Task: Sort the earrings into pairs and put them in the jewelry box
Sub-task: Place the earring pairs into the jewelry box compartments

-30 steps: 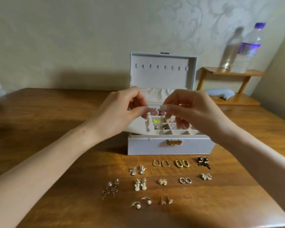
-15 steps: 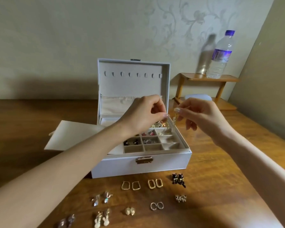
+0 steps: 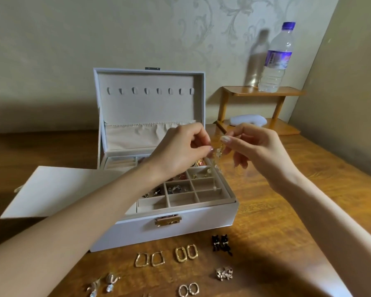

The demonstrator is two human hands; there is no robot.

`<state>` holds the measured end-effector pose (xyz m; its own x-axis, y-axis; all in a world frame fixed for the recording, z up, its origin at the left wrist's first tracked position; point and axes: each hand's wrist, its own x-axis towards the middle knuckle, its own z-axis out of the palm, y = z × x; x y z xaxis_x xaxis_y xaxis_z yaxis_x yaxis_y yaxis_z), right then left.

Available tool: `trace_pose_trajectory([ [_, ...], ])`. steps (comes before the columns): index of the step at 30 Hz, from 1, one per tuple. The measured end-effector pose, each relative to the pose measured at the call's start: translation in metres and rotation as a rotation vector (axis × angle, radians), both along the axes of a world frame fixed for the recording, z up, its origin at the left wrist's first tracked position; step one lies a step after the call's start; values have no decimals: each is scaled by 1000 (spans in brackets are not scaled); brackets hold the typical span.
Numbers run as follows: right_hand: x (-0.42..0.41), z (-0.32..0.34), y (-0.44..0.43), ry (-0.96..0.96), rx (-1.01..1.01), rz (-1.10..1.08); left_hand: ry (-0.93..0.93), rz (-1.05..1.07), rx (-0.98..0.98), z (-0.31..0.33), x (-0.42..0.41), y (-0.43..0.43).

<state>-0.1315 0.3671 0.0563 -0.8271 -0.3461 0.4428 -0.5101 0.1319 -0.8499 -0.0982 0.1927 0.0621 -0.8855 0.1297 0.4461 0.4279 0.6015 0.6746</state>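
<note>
- Wooden table (image 3: 287, 211), open box (image 3: 180, 230) on it.
- Left hand (image 3: 180, 151) and right hand (image 3: 259, 151) each pinch the drop earrings (image 3: 217, 152) by fingertips, above the box's right compartments.
- Other pairs (image 3: 183, 254) lie near side of the box.

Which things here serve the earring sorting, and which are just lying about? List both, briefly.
For the job:
- jewelry box, lid open
- drop earrings, pinched by the left hand and right hand above the box
- pairs on the table: square gold hoops, oval gold hoops, black cat earrings

Lying about:
- water bottle
- wooden shelf
- pale object under its top
- cream sheet
</note>
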Motion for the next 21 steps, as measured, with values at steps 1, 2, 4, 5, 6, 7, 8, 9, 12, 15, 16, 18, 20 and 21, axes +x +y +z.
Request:
trace_pose_trajectory([
  [1,0,0,0,-2,-13,3,11,-2,-1,3,0,0],
  [2,0,0,0,-5,-22,7,19,-4,-5,6,0,0],
  [4,-1,-1,0,-10,-27,15,21,-13,-18,7,0,0],
  [5,-1,-1,0,-12,-25,18,17,-17,-22,7,0,1],
  [6,-1,-2,0,-15,-23,20,12,-19,-24,6,0,1],
  [7,-2,-3,0,-18,-23,19,4,-19,-25,3,0,1],
  [8,-2,-3,0,-21,-22,17,-5,-17,-27,1,0,0],
  [9,-2,-4,0,-22,-20,13,-16,-13,-31,-2,-1,0],
  [12,-3,-5,1,-33,-12,4,-67,-5,-39,-11,-1,0],
  [15,-3,-5,1,-41,-7,4,-76,-13,-30,-13,1,2],
  [16,-3,-5,1,-41,-11,2,-62,-17,-23,-12,2,3],
  [18,-2,-3,1,-39,-21,-1,-29,-26,-15,-6,3,3],
  [20,-2,-2,2,-40,-27,-1,2,-32,-7,0,3,2],
  [21,-2,-2,2,-41,-28,0,17,-29,-7,3,3,2],
])
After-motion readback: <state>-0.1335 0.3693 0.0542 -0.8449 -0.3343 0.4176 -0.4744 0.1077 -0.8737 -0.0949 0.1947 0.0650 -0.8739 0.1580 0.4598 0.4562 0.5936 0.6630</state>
